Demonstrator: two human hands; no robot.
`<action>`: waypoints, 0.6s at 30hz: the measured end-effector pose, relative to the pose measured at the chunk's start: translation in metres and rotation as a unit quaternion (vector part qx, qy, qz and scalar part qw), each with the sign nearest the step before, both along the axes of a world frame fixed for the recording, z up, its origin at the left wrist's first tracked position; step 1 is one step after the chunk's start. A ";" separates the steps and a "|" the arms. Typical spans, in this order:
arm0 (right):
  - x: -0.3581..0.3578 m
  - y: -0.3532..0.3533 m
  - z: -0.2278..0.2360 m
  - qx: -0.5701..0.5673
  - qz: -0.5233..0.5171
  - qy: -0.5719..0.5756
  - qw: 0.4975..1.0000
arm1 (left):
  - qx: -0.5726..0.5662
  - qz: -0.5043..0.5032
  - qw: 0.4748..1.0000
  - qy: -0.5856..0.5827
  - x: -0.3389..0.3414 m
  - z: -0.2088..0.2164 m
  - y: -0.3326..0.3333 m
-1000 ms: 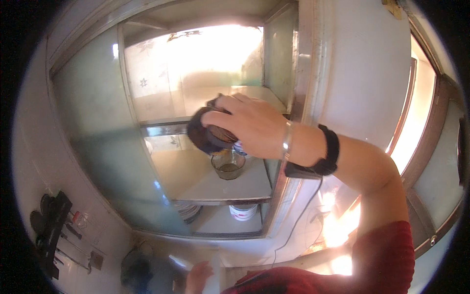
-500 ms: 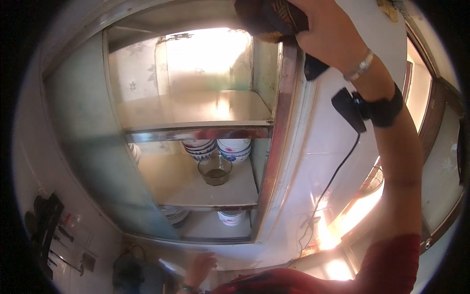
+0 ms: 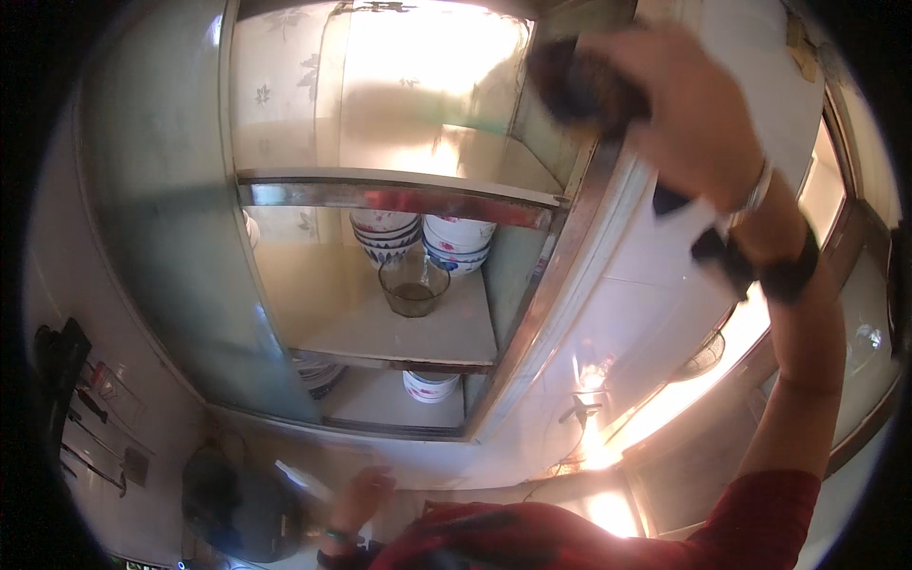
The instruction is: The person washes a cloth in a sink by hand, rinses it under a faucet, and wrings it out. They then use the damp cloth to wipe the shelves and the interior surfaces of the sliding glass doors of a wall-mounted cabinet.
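My right hand (image 3: 698, 119) is raised at the upper right, closed around a dark, bunched cloth (image 3: 589, 90), blurred by motion. The cloth is beside the right frame post of a wall cupboard (image 3: 399, 196). Low in the view my left hand (image 3: 366, 496) hangs below the cupboard, slightly blurred, its fingers loosely apart and nothing seen in them. On the middle shelf a clear glass bowl (image 3: 414, 290) stands before two stacks of patterned bowls, a left stack (image 3: 385, 236) and a right stack (image 3: 458, 245).
A greenish sliding glass door (image 3: 161, 218) covers the cupboard's left side. More bowls (image 3: 430, 386) sit on the bottom shelf. Utensils (image 3: 95, 418) hang on the left wall, above a dark rounded appliance (image 3: 237, 503). Strong light comes from a window (image 3: 665, 389) at right.
My right hand has moved down and to the right with the cloth, from the cupboard's top toward its right post. The view has shifted; my left hand appears slightly farther left.
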State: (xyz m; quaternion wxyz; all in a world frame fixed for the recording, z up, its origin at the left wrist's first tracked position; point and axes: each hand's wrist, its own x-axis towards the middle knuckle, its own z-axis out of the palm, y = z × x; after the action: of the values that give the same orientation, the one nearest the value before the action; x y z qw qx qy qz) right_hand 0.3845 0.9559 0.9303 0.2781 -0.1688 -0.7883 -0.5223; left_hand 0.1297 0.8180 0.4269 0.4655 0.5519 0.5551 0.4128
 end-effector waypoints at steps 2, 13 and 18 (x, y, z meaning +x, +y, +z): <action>-0.027 -0.027 0.019 -0.048 -0.089 0.054 0.993 | 0.037 0.035 0.998 0.040 -0.002 -0.011 0.002; -0.011 -0.016 -0.098 -0.064 -0.098 -0.023 0.993 | -0.008 0.073 0.992 -0.103 -0.005 -0.004 -0.008; -0.013 -0.019 -0.081 -0.159 -0.078 -0.052 0.983 | 0.023 0.098 0.991 0.084 -0.020 -0.011 -0.022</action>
State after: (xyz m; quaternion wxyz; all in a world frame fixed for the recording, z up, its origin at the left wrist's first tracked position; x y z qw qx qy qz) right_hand 0.3718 0.9372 0.8496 0.1644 -0.2444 -0.8592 -0.4183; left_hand 0.1098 0.7958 0.4159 0.3613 0.5380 0.6342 0.4217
